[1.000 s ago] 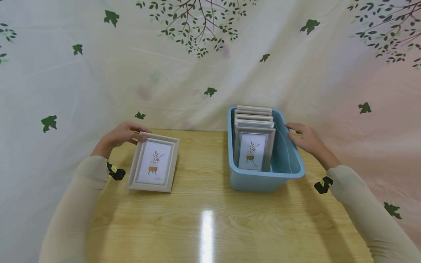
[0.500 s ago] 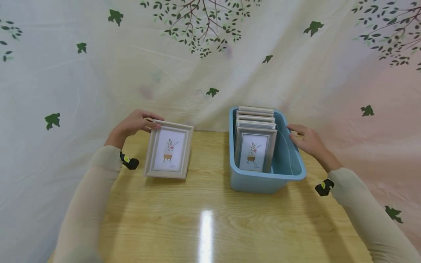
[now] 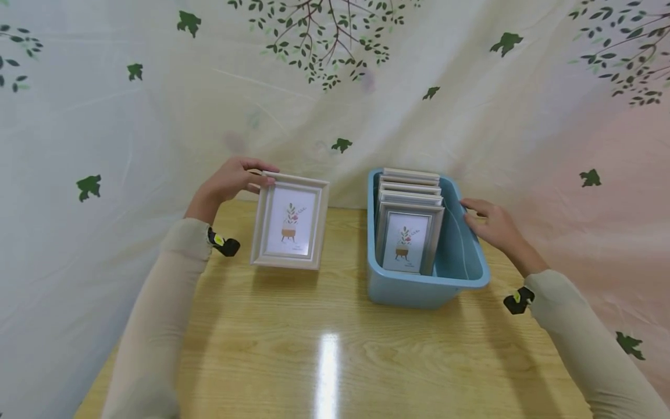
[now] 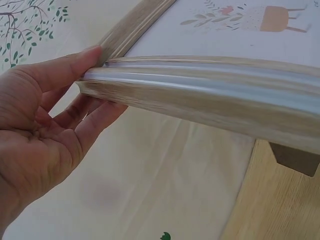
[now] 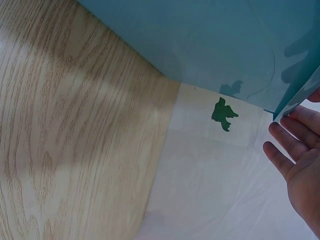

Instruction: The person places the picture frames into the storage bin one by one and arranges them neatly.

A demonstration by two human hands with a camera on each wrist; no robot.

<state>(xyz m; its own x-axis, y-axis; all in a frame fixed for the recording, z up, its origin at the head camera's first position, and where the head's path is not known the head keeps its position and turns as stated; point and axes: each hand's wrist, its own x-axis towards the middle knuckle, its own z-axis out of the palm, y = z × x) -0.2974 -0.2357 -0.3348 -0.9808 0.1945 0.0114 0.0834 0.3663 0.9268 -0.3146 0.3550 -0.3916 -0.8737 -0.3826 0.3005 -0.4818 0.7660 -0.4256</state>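
Observation:
With thumb and fingers, my left hand (image 3: 230, 181) pinches the upper left corner of a pale wood-look picture frame (image 3: 263, 233), lifted above the table left of the bin. Its print of a potted plant faces me. In the left wrist view, the thumb lies on the front of the picture frame (image 4: 200, 107) and the fingers are behind it. My right hand (image 3: 496, 228) grips the right rim of a blue plastic bin (image 3: 408, 295). The right wrist view has its fingers outside the bin wall (image 5: 215, 45). Several similar picture frames (image 3: 407, 241) stand in a row on the bin's left side.
The wooden table (image 3: 262, 337) ends at a pale leaf-print cloth (image 3: 293, 128) behind it. Inside the bin, there is room right of the row of frames. Each wrist carries a small black device (image 3: 226, 244).
My left hand has raised the picture frame and carried it rightward, closer to the bin. The right hand stays at the bin's rim, and the bin has not moved on the table.

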